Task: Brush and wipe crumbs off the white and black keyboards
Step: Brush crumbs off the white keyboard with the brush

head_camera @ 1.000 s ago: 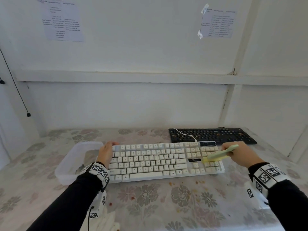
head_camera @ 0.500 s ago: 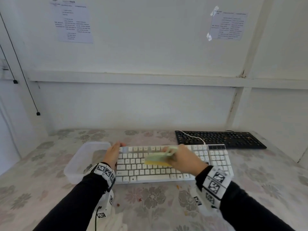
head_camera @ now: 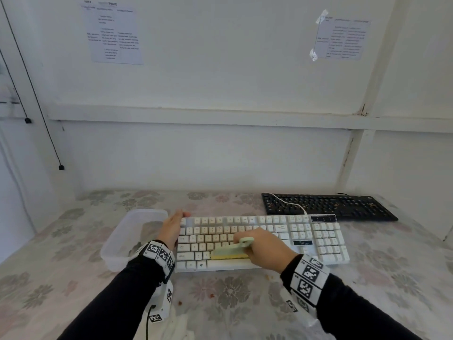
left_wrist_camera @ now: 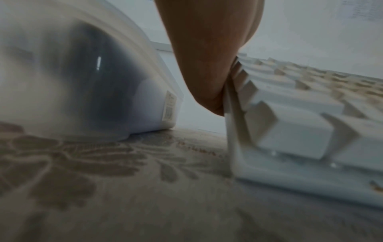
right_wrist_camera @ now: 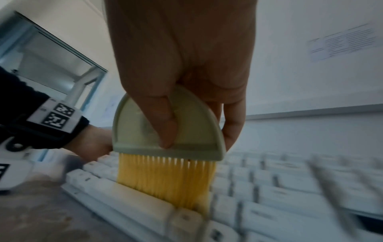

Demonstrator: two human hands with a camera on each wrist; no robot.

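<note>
At lower centre, the right hand (head_camera: 266,249) gripped the brush (right_wrist_camera: 168,144), mid-sweep over the white keyboard (head_camera: 318,241); the left hand (head_camera: 172,228) lay flat, steadying its end. Next, probably sweep leftward toward the tub (head_camera: 115,246).

Soft even daylight, wide-angle bending, dim motion-blurred wrist views

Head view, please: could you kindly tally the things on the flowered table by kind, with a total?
Keyboards: 2, a white plastic keyboard and a black keyboard.
Containers: 1, a clear plastic tub.
Brushes: 1, a pale green brush with yellow bristles, held in the right hand.
Total: 4
</note>
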